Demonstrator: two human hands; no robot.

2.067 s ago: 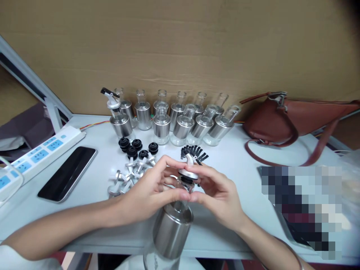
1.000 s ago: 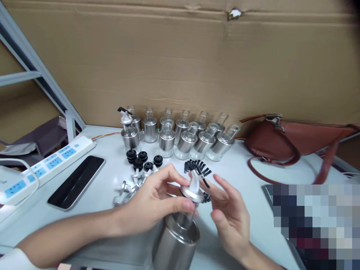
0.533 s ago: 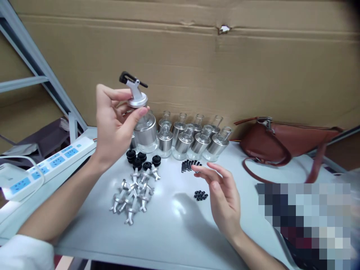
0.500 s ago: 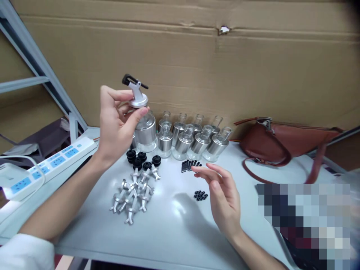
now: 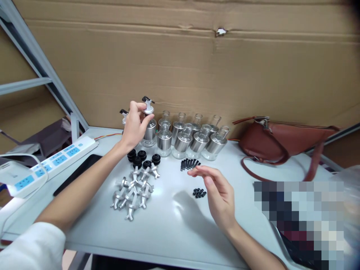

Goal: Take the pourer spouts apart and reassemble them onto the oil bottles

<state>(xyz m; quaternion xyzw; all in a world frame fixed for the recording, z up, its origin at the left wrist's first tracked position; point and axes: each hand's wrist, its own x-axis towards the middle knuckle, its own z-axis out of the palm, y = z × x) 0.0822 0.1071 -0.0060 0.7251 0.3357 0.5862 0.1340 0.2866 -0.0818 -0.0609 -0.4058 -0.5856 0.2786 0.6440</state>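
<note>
At the back of the table my left hand (image 5: 137,125) grips the neck of a glass bottle (image 5: 150,134) with a silver band. A silver pourer spout (image 5: 148,108) with a black flip lever caps this bottle. Behind my left hand another capped spout (image 5: 123,116) peeks out, its bottle mostly hidden. My right hand (image 5: 221,197) hovers palm inward with stretched fingers and holds nothing. Close to its fingertips lie a row of black levers (image 5: 190,164) and a cluster of small black rings (image 5: 199,193). Silver spout bodies (image 5: 132,193) and black ribbed stoppers (image 5: 142,155) lie left of centre.
Several uncapped glass bottles (image 5: 184,141) stand along the cardboard wall (image 5: 180,71). A brown handbag (image 5: 287,142) rests at the right. On the left are a white power strip (image 5: 59,161) and a dark flat object (image 5: 77,174) partly beneath my forearm.
My left hand has moved away, down and slightly right with the capped bottle, bringing it to the back row. Another capped spout now shows behind it. My right hand has barely shifted.
</note>
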